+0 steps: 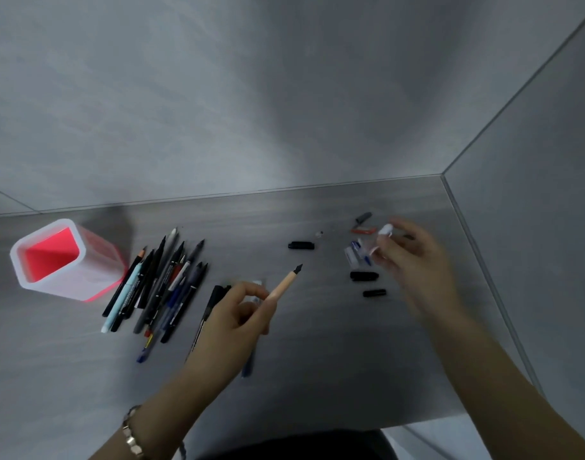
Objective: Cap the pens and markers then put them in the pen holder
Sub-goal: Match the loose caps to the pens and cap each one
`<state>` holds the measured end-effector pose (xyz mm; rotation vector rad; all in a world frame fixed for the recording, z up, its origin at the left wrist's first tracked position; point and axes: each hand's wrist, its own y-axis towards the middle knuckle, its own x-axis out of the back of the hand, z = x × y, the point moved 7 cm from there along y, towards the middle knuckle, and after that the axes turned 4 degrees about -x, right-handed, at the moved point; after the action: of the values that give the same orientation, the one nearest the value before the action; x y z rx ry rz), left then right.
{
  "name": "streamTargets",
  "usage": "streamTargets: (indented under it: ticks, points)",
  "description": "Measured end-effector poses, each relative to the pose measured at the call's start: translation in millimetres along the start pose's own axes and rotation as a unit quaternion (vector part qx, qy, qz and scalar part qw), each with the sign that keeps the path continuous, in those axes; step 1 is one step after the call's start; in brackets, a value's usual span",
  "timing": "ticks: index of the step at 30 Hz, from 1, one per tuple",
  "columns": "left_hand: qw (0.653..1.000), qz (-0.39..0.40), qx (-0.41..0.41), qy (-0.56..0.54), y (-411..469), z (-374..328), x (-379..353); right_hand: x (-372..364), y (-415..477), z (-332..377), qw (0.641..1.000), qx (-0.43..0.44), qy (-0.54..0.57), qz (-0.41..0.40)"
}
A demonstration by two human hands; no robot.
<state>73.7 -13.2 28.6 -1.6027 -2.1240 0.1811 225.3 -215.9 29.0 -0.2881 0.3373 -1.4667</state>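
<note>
- Lower centre of frame: left hand (231,323) pinches the peach pen (282,287) between thumb and fingers. The barrel is raised off the grey table (317,376), with the bare dark nib aimed up-right.
- Right of centre: right hand (413,257) hovers over the loose caps and is motion-blurred. Its fingertips look closed on a pale cap (386,230); I can't tell the finer grip detail.
- On the table round that hand: black caps (301,245), a grey cap (364,216), and a red cap (363,231) just beside the pale one.
- Middle left: pen holder (48,254), white shell with a pink inside, stands upright. No pen shows in it.
- Pen pile (158,287) lies just beside the holder on its right, and many nibs look bare.
- Step, my read: capping the peach pen. The task is early, with the holder not yet loaded and most of the pile uncapped.
- Next move calls for bringing the cap mouth to the nib, lining up the axes and pushing until it seats. The pen then goes left past the pile and drops into the holder.
- Caveat: it's unconfirmed whether the pale cap belongs to this pen, so check the fit before pressing.
</note>
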Motion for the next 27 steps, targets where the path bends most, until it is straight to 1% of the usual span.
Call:
streamTargets:
  ticks: [1,2,5,10,16,23,25,27]
  points:
    - [1.0,0.002,-0.009,-0.014,-3,-3,-2,-8,-16,2,0.999,-0.014,0.048,0.016]
    - [0.999,0.003,-0.019,-0.026,-7,-7,-3,-17,-30,3,0.997,-0.024,0.068,0.028]
    - [0.998,-0.001,-0.05,-0.034,-18,-16,-5,-30,-60,2,0.994,-0.046,0.096,0.032]
    - [0.996,0.019,-0.065,-0.062,-29,-21,-6,-35,-76,5,0.995,-0.044,0.086,0.032]
    - [0.997,0.016,-0.067,-0.044,-35,-26,-4,-47,-85,9,0.994,-0.042,0.093,0.048]
    - [0.995,0.013,-0.087,-0.036,-40,-27,1,-54,-94,11,0.994,-0.002,0.073,0.083]
    - [0.994,0.005,-0.103,-0.021,-44,-27,3,-54,-95,10,0.993,0.0,0.073,0.097]
    - [0.99,-0.013,-0.134,0.034,-47,-29,7,-55,-96,10,0.989,-0.005,0.079,0.122]
